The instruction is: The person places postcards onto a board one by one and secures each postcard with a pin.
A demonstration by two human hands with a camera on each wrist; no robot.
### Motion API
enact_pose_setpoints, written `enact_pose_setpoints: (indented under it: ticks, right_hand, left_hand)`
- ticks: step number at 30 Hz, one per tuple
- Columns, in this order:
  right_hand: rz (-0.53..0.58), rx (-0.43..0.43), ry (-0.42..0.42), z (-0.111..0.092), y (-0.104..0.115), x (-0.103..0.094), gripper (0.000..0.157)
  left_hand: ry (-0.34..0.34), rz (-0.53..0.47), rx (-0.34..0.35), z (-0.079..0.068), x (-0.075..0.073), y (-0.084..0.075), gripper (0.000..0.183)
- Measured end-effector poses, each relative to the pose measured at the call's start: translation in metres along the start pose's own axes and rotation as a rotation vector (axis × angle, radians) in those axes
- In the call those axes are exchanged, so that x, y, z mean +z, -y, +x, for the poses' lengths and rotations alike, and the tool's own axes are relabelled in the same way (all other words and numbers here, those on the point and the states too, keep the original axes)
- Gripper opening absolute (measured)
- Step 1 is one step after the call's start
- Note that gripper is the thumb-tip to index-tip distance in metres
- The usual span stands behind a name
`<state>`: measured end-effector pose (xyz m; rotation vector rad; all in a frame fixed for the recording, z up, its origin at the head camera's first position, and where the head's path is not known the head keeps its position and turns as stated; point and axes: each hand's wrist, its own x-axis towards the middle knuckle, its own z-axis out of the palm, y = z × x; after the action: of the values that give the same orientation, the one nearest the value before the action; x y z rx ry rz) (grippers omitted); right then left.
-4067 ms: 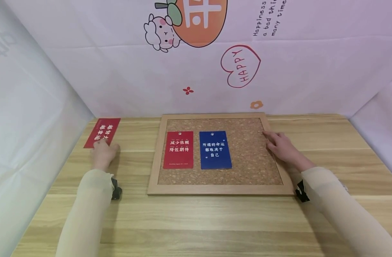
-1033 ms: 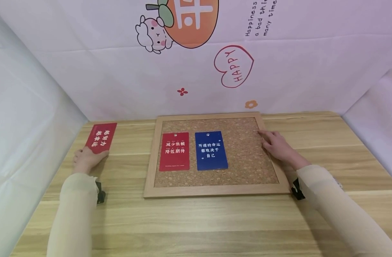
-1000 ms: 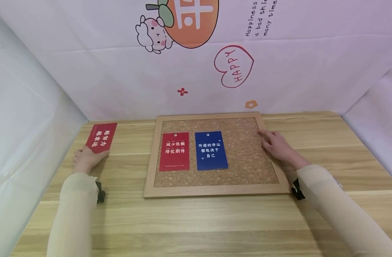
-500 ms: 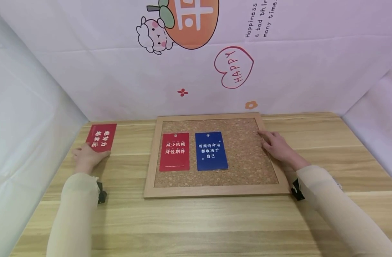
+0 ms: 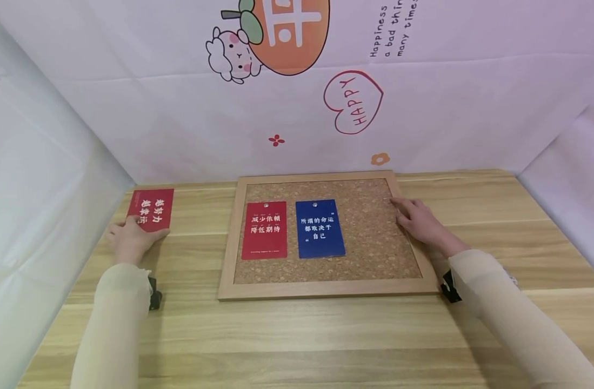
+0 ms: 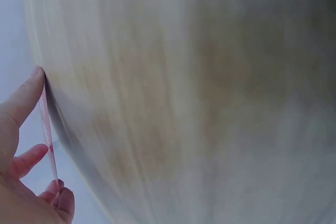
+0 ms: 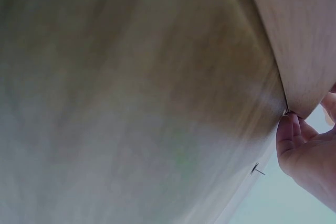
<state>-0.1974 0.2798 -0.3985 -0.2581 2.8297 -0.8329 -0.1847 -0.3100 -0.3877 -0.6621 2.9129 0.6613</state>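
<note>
My left hand (image 5: 131, 237) holds a red card (image 5: 153, 208) with white Chinese characters at the far left of the wooden table. The left wrist view has that card edge-on, spanning from the thumb (image 6: 26, 95) to the curled fingertips (image 6: 64, 200). A wood-framed corkboard (image 5: 384, 232) lies in the middle. On it, another red card (image 5: 267, 243) and a blue card (image 5: 322, 246) each have a round pin at the top. My right hand (image 5: 420, 219) grips the board's right edge, its index finger reaching over onto the cork. In the right wrist view its fingers curl at the frame's side.
A small pin-like thing (image 7: 255, 169) lies on the table beyond the right hand in the right wrist view. White printed cloth (image 5: 180, 124) stands along the table's back edge, with plain cloth (image 5: 39, 178) on the left side.
My left hand has gone from lying over the loose card to holding it across its width. Over the last second the card has turned counterclockwise and shifted slightly left. The right hand keeps its place.
</note>
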Motion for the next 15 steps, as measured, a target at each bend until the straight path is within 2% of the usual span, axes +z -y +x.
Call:
enact_pose_setpoints:
  ticks: [3, 10, 15]
  right_hand:
    - [-0.006, -0.002, 0.000, -0.0001, 0.0001, -0.0005, 0.050]
    - [-0.007, -0.002, -0.010, -0.0011, 0.0014, -0.0006, 0.049]
    - [-0.006, 0.003, -0.005, -0.0017, 0.0006, -0.0002, 0.049]
  left_hand:
    - [-0.022, -0.010, 0.005, -0.0007, -0.0014, -0.0003, 0.086]
    - [-0.105, -0.110, -0.001, -0.0045, -0.0017, -0.0053, 0.065]
    - [-0.123, -0.190, 0.003, -0.0023, -0.0010, -0.0081, 0.052]
